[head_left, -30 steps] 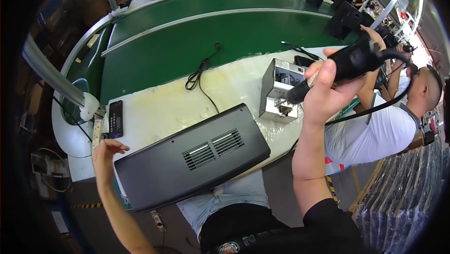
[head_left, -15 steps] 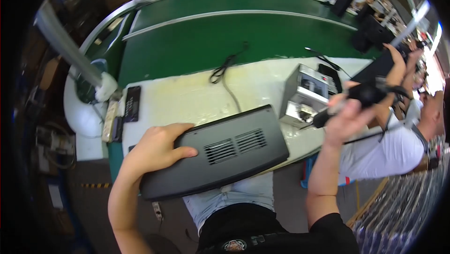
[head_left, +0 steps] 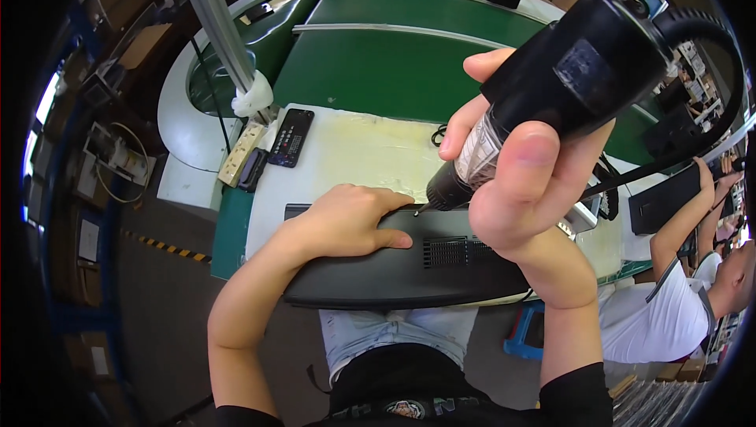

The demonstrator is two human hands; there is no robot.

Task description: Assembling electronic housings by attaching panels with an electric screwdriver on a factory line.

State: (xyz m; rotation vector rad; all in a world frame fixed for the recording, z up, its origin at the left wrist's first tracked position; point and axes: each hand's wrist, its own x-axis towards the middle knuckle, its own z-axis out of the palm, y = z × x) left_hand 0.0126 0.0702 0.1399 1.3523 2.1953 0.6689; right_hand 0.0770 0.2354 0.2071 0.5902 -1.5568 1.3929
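Observation:
A long black housing (head_left: 370, 281) with slotted vents lies at the near edge of the bench, above my lap. My left hand (head_left: 342, 224) grips its far edge, thumb on the top face and fingers over the rim. Close to the camera, my right hand (head_left: 531, 183) is wrapped round a black electric screwdriver (head_left: 579, 68), tilted down to the left. The screwdriver's bit (head_left: 421, 209) meets a small shiny spot near the housing's far edge, just right of my left fingers. Whether a screw sits there is too small to tell. A thick black cable runs from the tool's top.
Left of the pale work mat (head_left: 339, 147) lie a black remote control (head_left: 292, 138) and a power strip (head_left: 242, 155). Beyond runs a green conveyor (head_left: 378, 72). A metal post (head_left: 216, 21) rises at left. At right a co-worker in a white shirt (head_left: 669, 321) handles a black box.
My right hand has brought the screwdriver leftward from the right side to the housing's far edge. The view has shifted, and my left hand still holds the housing.

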